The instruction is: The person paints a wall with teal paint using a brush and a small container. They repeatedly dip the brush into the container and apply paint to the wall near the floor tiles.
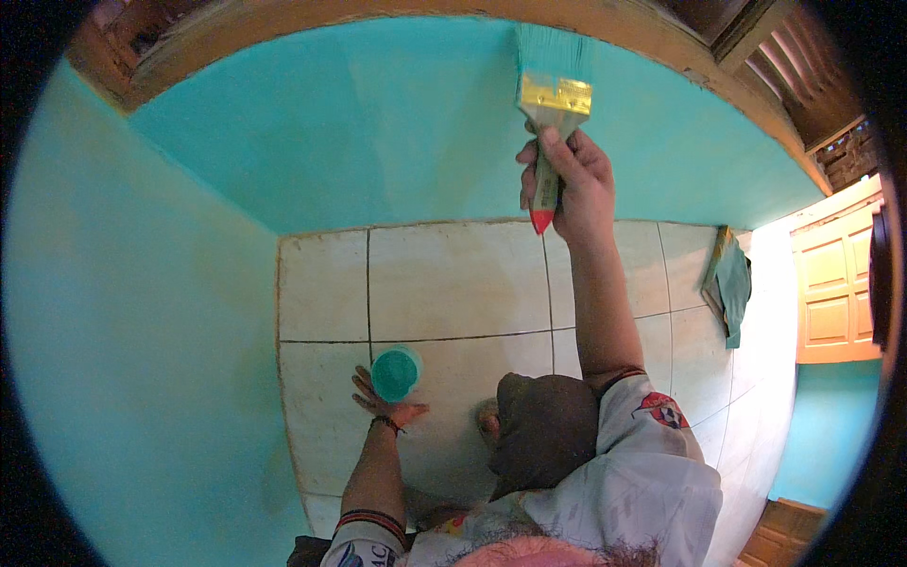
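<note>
My right hand (582,181) grips a wide flat paintbrush (547,166) by its grey, red-tipped handle. The brush has a yellow ferrule band, and its turquoise-coated bristles point up along the turquoise wall (425,120), just under the wooden beam. Low on the left, a small round tub of turquoise paint (395,374) appears above the tiled floor. My left hand (382,400) is right at the tub's near side, fingers spread to its left and thumb out to the right. Part of the palm is hidden behind the tub.
A wooden beam (333,35) runs along the top of the painted wall. Another turquoise wall (142,319) closes in on the left. Pale tiles (453,283) cover the floor. A green cloth (733,301) hangs over a board at right, near an orange panelled wooden door (825,298).
</note>
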`<state>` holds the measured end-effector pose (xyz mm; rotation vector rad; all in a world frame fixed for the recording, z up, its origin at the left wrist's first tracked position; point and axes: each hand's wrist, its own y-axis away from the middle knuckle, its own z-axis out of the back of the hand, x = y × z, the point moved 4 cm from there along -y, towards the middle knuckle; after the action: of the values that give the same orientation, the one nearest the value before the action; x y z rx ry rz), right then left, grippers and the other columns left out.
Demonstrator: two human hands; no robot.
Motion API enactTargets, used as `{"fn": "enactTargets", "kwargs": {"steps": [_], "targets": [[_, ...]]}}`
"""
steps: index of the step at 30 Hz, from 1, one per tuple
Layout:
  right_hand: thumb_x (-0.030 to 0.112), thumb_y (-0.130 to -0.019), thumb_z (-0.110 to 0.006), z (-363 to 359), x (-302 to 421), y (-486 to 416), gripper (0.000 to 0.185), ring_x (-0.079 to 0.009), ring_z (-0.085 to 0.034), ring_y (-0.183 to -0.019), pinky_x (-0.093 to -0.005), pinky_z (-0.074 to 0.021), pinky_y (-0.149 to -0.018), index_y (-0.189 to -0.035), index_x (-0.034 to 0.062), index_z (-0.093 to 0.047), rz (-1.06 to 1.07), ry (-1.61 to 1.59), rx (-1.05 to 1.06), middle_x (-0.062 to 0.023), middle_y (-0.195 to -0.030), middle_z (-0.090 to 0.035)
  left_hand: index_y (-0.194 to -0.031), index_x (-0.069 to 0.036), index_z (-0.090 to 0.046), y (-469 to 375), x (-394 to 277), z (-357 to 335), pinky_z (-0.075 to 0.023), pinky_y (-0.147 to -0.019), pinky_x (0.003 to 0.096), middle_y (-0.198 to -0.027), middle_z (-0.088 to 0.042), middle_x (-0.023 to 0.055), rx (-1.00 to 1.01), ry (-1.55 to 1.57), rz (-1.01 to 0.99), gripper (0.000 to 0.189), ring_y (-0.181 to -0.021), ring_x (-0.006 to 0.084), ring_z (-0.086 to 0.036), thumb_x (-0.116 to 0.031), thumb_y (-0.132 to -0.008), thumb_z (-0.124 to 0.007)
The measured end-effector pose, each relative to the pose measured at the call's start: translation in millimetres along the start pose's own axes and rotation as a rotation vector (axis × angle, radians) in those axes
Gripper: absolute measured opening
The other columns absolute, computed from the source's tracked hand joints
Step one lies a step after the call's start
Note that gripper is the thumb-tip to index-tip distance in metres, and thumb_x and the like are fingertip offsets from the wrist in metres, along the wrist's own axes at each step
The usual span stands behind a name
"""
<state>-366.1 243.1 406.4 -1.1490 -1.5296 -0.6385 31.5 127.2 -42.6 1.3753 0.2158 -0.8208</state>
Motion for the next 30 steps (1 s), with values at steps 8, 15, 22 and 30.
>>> {"fn": "enactTargets", "kwargs": {"steps": [8, 15, 22, 30], "targets": [[0.025, -0.094, -0.059, 3.0, -3.6, 12.3, 0.026, -0.0156, -0.058, -0.052, -0.0305, -0.0492, -0.043, -0.102, -0.0003, -0.056, -0.02, -0.014, 0.023, -0.0113, -0.08, -0.064, -0.135, 0.001, -0.04, -11.0, 31.1, -4.8, -0.0355, -0.104, 0.0457, -0.134, -0.05, 0.0208, -0.029, 0.178, 0.0, 0.098, -0.121, 0.0353, -0.048, -0.065, -0.07, -0.07], [0.022, -0.096, -0.057, 7.0, -31.4, 1.8, 0.025, -0.0153, -0.058, -0.055, -0.0307, -0.0499, -0.045, -0.105, -0.0015, -0.055, -0.105, 0.048, -0.052, -0.0106, -0.08, -0.062, -0.114, 0.002, -0.062, -3.7, -6.5, 10.9, -0.0459, -0.092, 0.0441, -0.121, -0.06, 0.02, -0.149, -0.133, -0.067, 0.083, -0.107, 0.0343, -0.058, -0.066, -0.067, -0.072], [0.026, -0.094, -0.06, -24.8, -18.1, 0.7, 0.028, -0.0162, -0.06, -0.057, -0.0307, -0.048, -0.043, -0.101, -0.0008, -0.057, -0.008, -0.001, 0.014, -0.0118, -0.08, -0.064, -0.124, -0.001, -0.057, -21.3, 11.4, -11.3, -0.0331, -0.107, 0.0441, -0.134, -0.052, 0.0216, 0.113, 0.032, -0.011, 0.088, -0.126, 0.0336, -0.047, -0.065, -0.066, -0.074], [0.026, -0.095, -0.06, -43.5, -45.9, 26.2, 0.028, -0.0159, -0.06, -0.056, -0.03, -0.0492, -0.045, -0.103, -0.0008, -0.056, -0.148, 0.058, 0.11, -0.0114, -0.081, -0.064, -0.135, -0.007, -0.036, -16.2, 26.2, 1.4, -0.0206, -0.111, 0.0486, -0.144, -0.028, 0.0211, -0.298, -0.257, 0.186, 0.093, -0.134, 0.0358, -0.026, -0.062, -0.069, -0.07]]}}
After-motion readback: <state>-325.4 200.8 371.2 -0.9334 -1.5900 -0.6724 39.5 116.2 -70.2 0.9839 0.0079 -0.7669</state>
